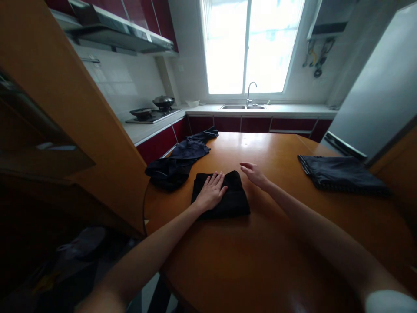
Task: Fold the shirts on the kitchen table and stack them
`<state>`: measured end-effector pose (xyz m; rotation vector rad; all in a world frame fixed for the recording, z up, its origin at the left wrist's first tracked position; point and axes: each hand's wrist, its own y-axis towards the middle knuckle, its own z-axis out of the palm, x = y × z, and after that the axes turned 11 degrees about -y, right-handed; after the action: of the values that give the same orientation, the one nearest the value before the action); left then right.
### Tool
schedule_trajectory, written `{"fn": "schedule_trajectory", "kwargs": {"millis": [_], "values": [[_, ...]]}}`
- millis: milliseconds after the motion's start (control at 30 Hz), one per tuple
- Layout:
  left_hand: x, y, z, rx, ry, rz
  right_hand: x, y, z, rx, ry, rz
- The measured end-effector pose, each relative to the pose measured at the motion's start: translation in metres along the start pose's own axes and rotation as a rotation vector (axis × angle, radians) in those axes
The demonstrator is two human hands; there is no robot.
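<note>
A black cloth (233, 198), folded into a compact rectangle, lies on the round wooden table (270, 252). My left hand (211, 192) rests flat on its upper left part, fingers spread. Just past the cloth's upper right corner, my right hand (254, 174) is over the table with its fingers stretched out and nothing in them. Crumpled dark clothing (187, 154) lies at the table's left edge. On the right side sits a folded dark grey garment stack (345, 174).
Behind the table runs a white counter (208, 111) with a sink (233, 107) and a stove (159, 115) holding pans. A wooden door or panel (97, 130) stands close at the left, a fridge (374, 87) at the right.
</note>
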<state>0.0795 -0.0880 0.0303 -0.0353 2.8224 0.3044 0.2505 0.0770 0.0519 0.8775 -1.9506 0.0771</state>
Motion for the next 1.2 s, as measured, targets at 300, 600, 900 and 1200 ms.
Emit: {"fn": "schedule_trajectory", "kwargs": {"millis": [300, 600, 900, 1200], "values": [[0.000, -0.001, 0.000, 0.008, 0.057, 0.006, -0.017, 0.031, 0.036, 0.142, 0.041, 0.000], [-0.001, -0.004, -0.003, 0.012, 0.047, 0.012, -0.031, 0.039, 0.029, 0.203, -0.091, 0.002], [0.000, -0.003, -0.002, 0.011, 0.048, 0.038, 0.023, 0.018, 0.030, -0.052, -0.600, -0.147], [0.000, -0.002, -0.003, 0.021, 0.057, 0.021, 0.017, -0.019, 0.052, 0.284, -0.834, -0.101]]}}
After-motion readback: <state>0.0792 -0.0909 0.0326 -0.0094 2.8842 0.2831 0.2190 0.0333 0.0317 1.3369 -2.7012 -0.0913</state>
